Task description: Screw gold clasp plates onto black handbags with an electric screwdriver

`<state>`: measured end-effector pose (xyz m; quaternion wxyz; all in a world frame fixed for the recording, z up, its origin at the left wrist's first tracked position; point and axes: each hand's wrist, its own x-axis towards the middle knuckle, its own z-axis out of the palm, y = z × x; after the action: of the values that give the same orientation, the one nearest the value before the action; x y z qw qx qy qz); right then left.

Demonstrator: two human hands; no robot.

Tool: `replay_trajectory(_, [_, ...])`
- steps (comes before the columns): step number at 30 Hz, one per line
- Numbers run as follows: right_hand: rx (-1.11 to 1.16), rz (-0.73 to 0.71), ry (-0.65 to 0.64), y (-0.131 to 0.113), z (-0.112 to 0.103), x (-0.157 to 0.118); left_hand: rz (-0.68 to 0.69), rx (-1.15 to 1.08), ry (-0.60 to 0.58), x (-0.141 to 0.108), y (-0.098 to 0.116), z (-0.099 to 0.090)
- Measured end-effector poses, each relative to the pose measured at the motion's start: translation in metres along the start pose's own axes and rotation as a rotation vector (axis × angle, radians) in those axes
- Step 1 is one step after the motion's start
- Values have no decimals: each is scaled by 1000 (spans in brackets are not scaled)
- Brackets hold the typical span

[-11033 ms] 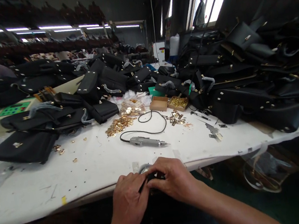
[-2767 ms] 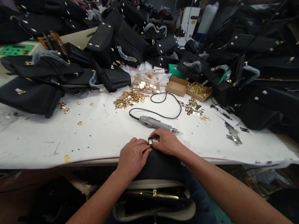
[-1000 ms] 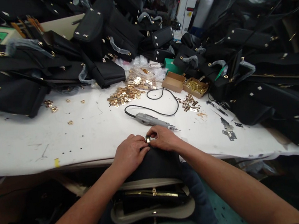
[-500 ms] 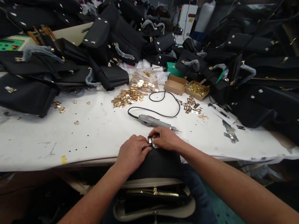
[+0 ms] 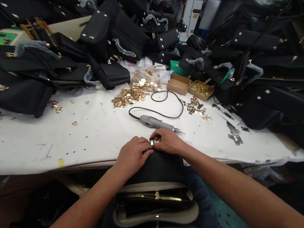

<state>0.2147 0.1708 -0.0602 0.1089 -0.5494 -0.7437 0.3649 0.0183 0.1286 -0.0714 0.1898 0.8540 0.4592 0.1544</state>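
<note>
A black handbag (image 5: 158,170) lies across my lap against the table edge, its pale-lined mouth towards me and a gold zip (image 5: 164,197) showing inside. At its far end is a small metal clasp plate (image 5: 152,141) with a rectangular slot. My left hand (image 5: 133,153) is closed on the bag's edge just left of the plate, thumb over the black material. From the right, the bent fingers of my right hand (image 5: 167,141) pinch the plate; the fingertips partly cover it. Just beyond my hands lies a grey electric screwdriver (image 5: 155,123).
Gold metal fittings (image 5: 128,97) are piled mid-table. Cardboard boxes (image 5: 178,84), one filled with small gold pieces (image 5: 202,89), stand behind loose slotted plates (image 5: 194,105). Black bags (image 5: 9,91) crowd the left, back and right. The screwdriver's cable (image 5: 168,116) loops across the white tabletop.
My right fingers have shifted slightly on the clasp plate, and the pale patch beside it is now covered. My left hand stays on the bag. The view has turned slightly right.
</note>
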Motion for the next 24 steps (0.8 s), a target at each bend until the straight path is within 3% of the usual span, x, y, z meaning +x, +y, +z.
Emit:
replay_trajectory(8, [-60, 37, 17, -5, 1, 2, 156, 141, -160, 12, -2, -20])
replay_trajectory(16, [31, 20, -1, -1, -6, 0, 149, 100, 31, -3, -3, -9])
replay_trajectory(24, [-48, 105, 145, -6, 6, 3, 124, 157, 20, -5, 8, -11])
